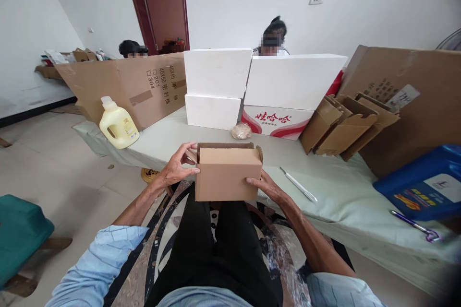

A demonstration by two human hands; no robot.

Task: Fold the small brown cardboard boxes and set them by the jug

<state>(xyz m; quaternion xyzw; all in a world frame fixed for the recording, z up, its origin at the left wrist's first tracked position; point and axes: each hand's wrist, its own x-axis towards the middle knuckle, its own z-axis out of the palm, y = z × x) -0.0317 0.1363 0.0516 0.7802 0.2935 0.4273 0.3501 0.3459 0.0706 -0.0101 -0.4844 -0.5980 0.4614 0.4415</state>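
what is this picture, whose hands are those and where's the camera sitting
There is no machine here: these are a person's two bare hands. The one picture comes from a camera worn on that person's head, looking forward and down, so you see roughly what they see. The left hand and right hand hold a small cardboard box between them, one at each side. On the cloth-covered table stand a yellow bottle to the left, white boxes at the back, and a blue jug to the right. A slim white tool lies near the right hand.
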